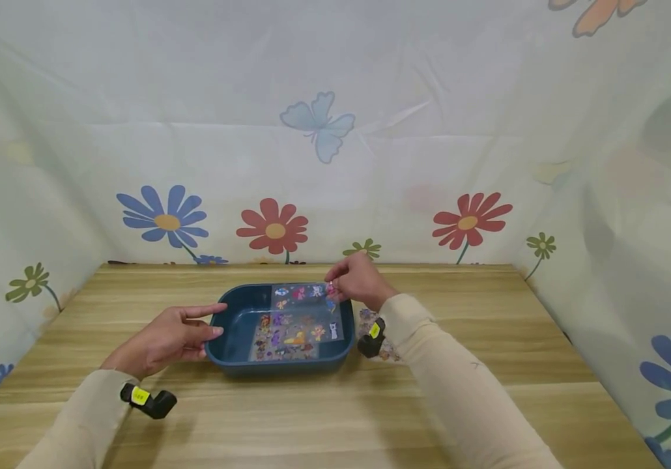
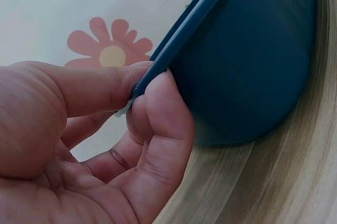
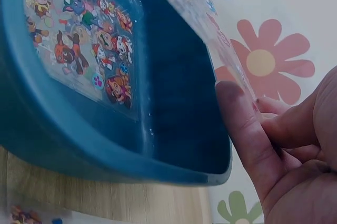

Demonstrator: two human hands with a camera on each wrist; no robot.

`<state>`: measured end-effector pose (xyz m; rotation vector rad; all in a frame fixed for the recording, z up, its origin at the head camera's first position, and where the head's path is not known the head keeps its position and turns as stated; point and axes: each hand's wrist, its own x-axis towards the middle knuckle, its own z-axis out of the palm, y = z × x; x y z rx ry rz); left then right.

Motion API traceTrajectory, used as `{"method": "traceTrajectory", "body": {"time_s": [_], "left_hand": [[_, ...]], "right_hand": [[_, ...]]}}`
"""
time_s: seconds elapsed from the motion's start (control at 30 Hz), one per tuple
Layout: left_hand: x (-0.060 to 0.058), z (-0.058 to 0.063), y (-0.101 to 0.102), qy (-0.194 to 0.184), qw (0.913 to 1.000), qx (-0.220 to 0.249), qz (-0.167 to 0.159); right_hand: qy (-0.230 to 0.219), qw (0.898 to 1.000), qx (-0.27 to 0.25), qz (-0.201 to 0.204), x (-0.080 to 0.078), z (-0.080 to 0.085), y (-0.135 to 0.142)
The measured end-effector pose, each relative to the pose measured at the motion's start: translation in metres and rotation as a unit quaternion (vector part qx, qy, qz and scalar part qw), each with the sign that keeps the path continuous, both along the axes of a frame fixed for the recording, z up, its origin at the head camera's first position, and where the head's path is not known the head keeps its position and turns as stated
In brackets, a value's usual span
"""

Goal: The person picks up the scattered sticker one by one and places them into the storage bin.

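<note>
Likely flimsy, the sticker sheet [image 1: 307, 315] needs edge holding: your right hand [image 1: 361, 281] pinches it, your left hand [image 1: 174, 333] the basin rim [image 1: 279, 365].

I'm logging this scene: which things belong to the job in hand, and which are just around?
In use: blue tub, sticker sheet in the right hand, sheet inside the tub, probably the table sheet.
Just around: floral backdrop, wrist cameras.

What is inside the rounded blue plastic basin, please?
A clear cartoon-sticker sheet lies in the basin; a second transparent sheet, pinched by the right hand, partly hides it in the head view.
</note>
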<state>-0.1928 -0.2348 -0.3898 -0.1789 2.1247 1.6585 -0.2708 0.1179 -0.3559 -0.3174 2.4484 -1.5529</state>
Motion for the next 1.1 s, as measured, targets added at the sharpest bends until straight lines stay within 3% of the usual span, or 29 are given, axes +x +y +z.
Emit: {"method": "traceTrajectory", "body": {"time_s": [1.1], "left_hand": [[0.001, -0.001, -0.003, 0.002, 0.9995, 0.027, -0.015]], "right_hand": [[0.03, 0.999, 0.037, 0.009, 0.003, -0.004, -0.027]]}}
